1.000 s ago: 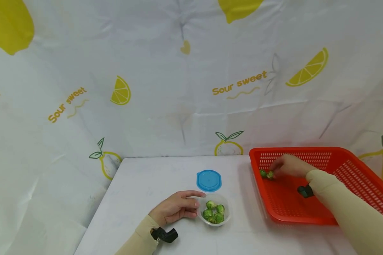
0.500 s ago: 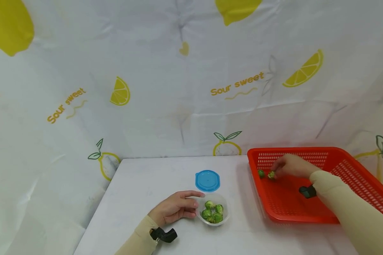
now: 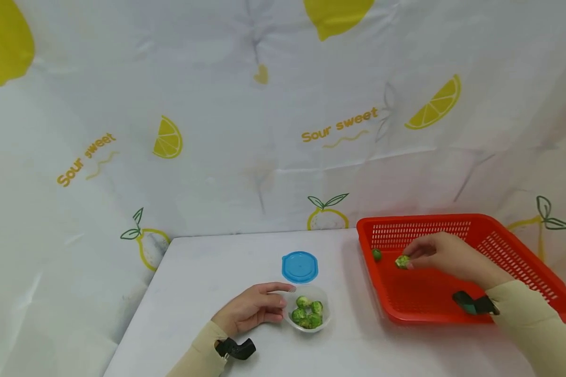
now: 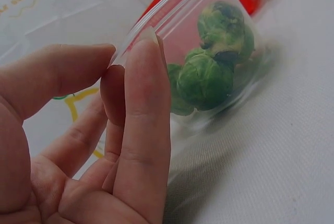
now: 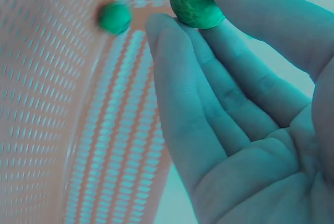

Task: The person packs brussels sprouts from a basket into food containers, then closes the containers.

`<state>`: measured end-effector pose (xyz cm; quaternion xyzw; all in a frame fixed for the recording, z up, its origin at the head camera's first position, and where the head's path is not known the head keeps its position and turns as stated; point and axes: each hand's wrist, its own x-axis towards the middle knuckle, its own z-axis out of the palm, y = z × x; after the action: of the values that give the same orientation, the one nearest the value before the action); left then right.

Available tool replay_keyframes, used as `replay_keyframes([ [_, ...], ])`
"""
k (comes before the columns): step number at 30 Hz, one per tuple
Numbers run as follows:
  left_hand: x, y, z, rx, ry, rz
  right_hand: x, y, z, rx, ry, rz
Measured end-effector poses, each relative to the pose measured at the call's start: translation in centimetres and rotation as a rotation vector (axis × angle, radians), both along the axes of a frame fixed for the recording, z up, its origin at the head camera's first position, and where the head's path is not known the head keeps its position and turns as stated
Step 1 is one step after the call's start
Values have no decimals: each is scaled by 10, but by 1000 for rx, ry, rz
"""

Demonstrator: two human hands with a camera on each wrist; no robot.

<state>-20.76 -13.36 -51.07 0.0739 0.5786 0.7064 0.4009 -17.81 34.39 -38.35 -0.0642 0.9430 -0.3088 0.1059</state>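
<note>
My left hand [image 3: 254, 308] pinches the rim of a clear plastic container [image 3: 327, 314] on the table. Several green Brussels sprouts [image 3: 314, 319] lie inside it; in the left wrist view they show through the wall of the container [image 4: 250, 85]. Over the red basket, my right hand [image 3: 445, 256] holds a Brussels sprout [image 3: 402, 262] between thumb and fingers. The right wrist view has this held sprout [image 5: 194, 2] at the fingertips. One more sprout [image 3: 376, 254] rests in the basket's left corner.
The red basket [image 3: 389, 309] with slotted walls stands on the right of the white table [image 3: 226, 256]. Behind the container lies a blue lid [image 3: 300, 267]. A white curtain with lemon prints [image 3: 217, 131] hangs at the table's back.
My right hand has lifted the sprout away from the one in the basket's corner and drawn back to the right. My left hand keeps its hold; the head view has shifted slightly.
</note>
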Motion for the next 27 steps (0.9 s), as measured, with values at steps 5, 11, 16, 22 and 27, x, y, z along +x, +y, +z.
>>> replay_keyframes([
  [5, -3, -2, 0, 1, 8, -2, 15, -24, 6, -57, 13, -13],
  [11, -2, -1, 0, 4, 21, -6, 23, -67, 6, -129, 27, -25],
  [16, -2, 0, -1, 12, 17, -5, 26, -106, 7, -136, 73, 3],
  [22, -3, -2, -2, 7, 17, -3, 23, -143, 4, -206, 62, 65],
  [27, -1, -1, 0, 2, 17, 1, 20, -163, -9, -242, 48, 123],
])
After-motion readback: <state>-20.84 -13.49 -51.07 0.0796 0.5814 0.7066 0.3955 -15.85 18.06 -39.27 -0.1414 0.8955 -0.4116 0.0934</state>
